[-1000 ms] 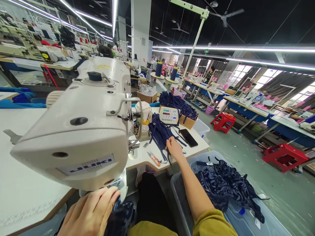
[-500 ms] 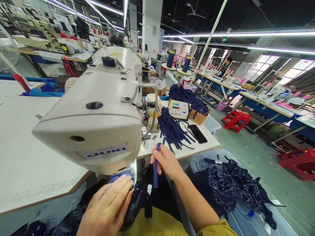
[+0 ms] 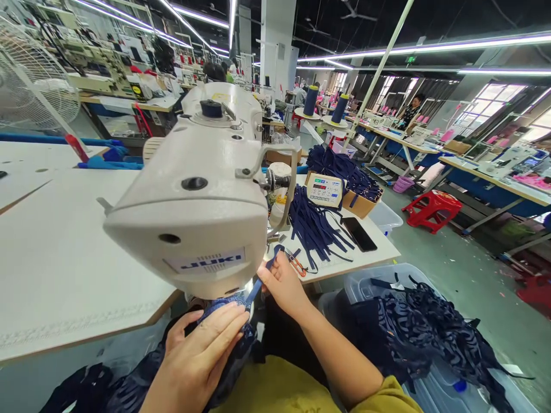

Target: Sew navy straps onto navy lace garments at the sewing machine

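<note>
My left hand (image 3: pixel 204 347) lies flat, fingers stretched, on a dark navy patterned garment (image 3: pixel 221 300) under the head of a white JUKI sewing machine (image 3: pixel 198 215). Its thumb stands apart from the other fingers. Between thumb and fingers, my right hand (image 3: pixel 282 284) pinches a navy strap (image 3: pixel 255 291). The strap's lower end reaches the garment just beside my left fingertips; its upper end pokes out above my right hand. The machine head hides the needle area. Thread snips with an orange handle (image 3: pixel 297 265) lie on the table right behind my right hand.
Navy straps (image 3: pixel 316 229) are heaped beside a control panel (image 3: pixel 325 190) and a black phone (image 3: pixel 359 234). More straps fill a cardboard box (image 3: pixel 359 205). At right, a clear plastic bin (image 3: pixel 357 281) holds dark patterned garments (image 3: pixel 413 327). The white tabletop (image 3: pixel 77 252) extends left.
My right hand has brought the strap, which was hanging upright, left and tilted it against the garment by my left fingers. The orange snips have come into sight. The view has shifted slightly left.
</note>
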The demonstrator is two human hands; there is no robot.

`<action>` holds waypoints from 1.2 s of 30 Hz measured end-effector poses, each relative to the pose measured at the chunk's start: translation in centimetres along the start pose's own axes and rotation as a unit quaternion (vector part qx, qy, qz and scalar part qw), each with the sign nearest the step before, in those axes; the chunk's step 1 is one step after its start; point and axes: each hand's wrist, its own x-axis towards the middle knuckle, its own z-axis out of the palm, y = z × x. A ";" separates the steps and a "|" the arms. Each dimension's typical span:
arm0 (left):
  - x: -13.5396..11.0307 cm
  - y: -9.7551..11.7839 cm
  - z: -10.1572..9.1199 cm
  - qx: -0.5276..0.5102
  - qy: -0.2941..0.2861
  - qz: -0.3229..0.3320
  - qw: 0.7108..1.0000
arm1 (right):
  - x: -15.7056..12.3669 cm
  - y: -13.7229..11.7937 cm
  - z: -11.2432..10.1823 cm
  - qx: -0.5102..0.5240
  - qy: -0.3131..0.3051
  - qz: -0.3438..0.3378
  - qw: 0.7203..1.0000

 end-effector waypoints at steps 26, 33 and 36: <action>0.1 -1.3 -0.5 -0.056 -0.067 0.020 0.996 | -2.1 -0.5 1.6 0.110 -0.046 0.121 0.985; 0.9 -1.8 -1.1 -0.009 -0.075 0.081 0.994 | -2.2 -0.7 1.1 0.067 -0.068 0.103 0.990; 1.4 -1.9 -1.2 0.013 -0.074 0.093 0.993 | -1.8 -0.5 0.3 0.016 -0.099 0.075 0.992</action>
